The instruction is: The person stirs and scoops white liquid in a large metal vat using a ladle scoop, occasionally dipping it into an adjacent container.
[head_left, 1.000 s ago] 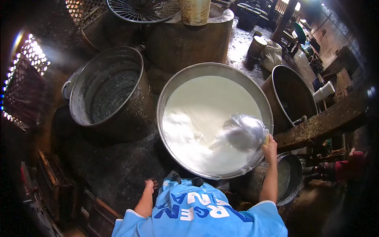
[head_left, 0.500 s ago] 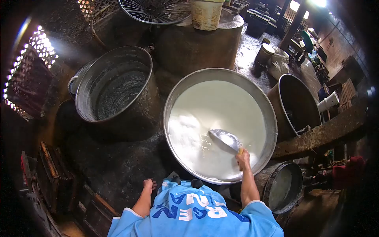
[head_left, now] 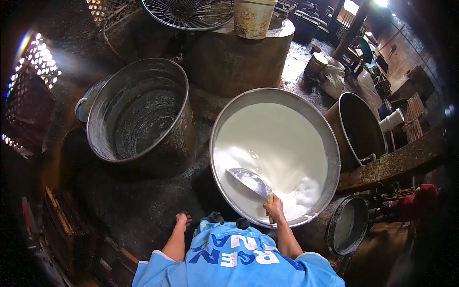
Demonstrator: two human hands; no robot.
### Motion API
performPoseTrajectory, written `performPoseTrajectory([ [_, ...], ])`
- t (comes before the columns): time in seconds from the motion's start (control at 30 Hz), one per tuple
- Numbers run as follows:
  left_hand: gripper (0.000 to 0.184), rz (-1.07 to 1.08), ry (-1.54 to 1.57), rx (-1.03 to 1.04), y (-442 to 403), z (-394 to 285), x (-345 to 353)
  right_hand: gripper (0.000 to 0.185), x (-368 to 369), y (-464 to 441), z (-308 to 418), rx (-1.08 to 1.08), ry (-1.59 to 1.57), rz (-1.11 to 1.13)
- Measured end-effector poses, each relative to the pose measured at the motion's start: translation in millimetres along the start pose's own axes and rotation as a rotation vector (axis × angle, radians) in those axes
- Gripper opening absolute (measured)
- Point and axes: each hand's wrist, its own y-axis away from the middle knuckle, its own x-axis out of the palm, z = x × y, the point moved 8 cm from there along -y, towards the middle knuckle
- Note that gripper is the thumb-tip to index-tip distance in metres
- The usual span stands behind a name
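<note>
A wide metal vat [head_left: 333,143] in front of me holds a white liquid [head_left: 275,134] with foam in places. My right hand [head_left: 274,209] is closed round the short handle of a metal ladle [head_left: 249,181] near the vat's front rim. The ladle's bowl lies at the liquid's surface, pointing left; part of its underside is hidden. My left hand [head_left: 183,219] hangs beside my body, left of the vat, its fingers loosely apart and holding nothing.
At the left stands a large metal pot [head_left: 138,110]. Behind the vat, a stained bucket [head_left: 253,19] sits on a round base beside a wire rack [head_left: 186,12]. Right are a dark drum [head_left: 362,126], a wooden beam [head_left: 392,165] and a smaller pot [head_left: 349,225].
My right hand has swept the ladle leftward and toward me across the liquid. Foam now shows at the vat's front right. My left hand stays by my side.
</note>
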Motion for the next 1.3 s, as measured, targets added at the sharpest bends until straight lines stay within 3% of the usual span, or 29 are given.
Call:
performPoseTrajectory([
  [0.17, 0.026, 0.008, 0.012, -0.001, -23, -15, -19, 0.047, -7, 17, 63, 0.005, -0.124, 0.074],
  [0.27, 0.028, 0.014, 0.016, 0.003, -25, -25, -31, 0.044, -30, 11, 131, -0.067, 0.058, 0.097],
  [0.4, 0.029, 0.032, 0.057, -0.005, -50, -15, -50, 0.049, -37, -22, 231, -0.267, 0.223, -0.057],
  [0.5, 0.028, 0.03, 0.102, -0.014, -42, -8, -70, 0.048, -11, -110, 246, -0.422, 0.493, -0.254],
  [0.6, 0.027, 0.008, 0.122, -0.046, -40, 8, -82, 0.044, 4, -151, 226, -0.243, 0.585, -0.204],
  [0.63, 0.027, 0.002, 0.124, -0.062, -39, 15, -86, 0.038, 7, -163, 214, -0.29, 0.643, -0.194],
  [0.77, 0.027, -0.039, 0.131, -0.117, -34, 33, -96, 0.026, 10, -145, 183, -0.089, 0.625, -0.106],
  [0.93, 0.028, -0.05, 0.1, -0.123, -32, 34, -94, 0.028, -3, -151, 94, -0.054, 0.711, -0.124],
  [1.3, 0.027, 0.019, -0.054, 0.045, -20, -13, -19, 0.028, -65, -72, -40, -0.034, 0.77, -0.111],
])
